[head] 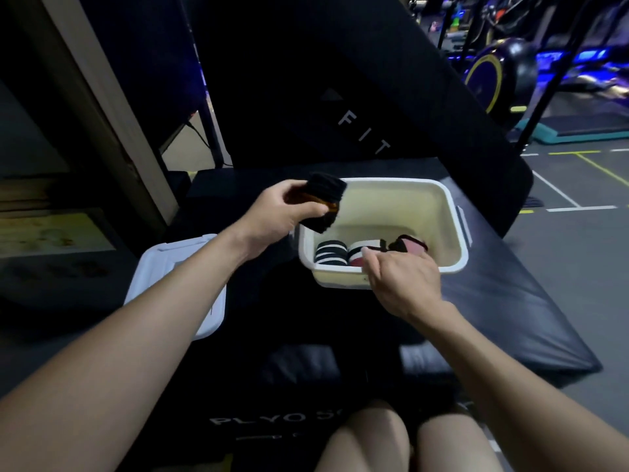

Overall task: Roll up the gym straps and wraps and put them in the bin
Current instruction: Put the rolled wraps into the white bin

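Observation:
A cream plastic bin (439, 212) stands on a black pad in front of me. Inside lie a rolled black-and-white striped wrap (330, 255), a second rolled wrap with white, black and red bands (357, 255), and a pink and black piece (410, 245) to the right. My left hand (279, 216) grips a rolled black and orange strap (323, 202), holding it just above the bin's near-left corner. My right hand (401, 277) reaches over the bin's front rim, its fingertips touching the second wrap; what the fingers do underneath is hidden.
The bin's white lid (177, 284) lies flat to the left. A black padded bench back (357, 114) rises behind the bin. My knees (408, 437) show at the bottom. Gym machines (510, 63) and grey floor lie to the right.

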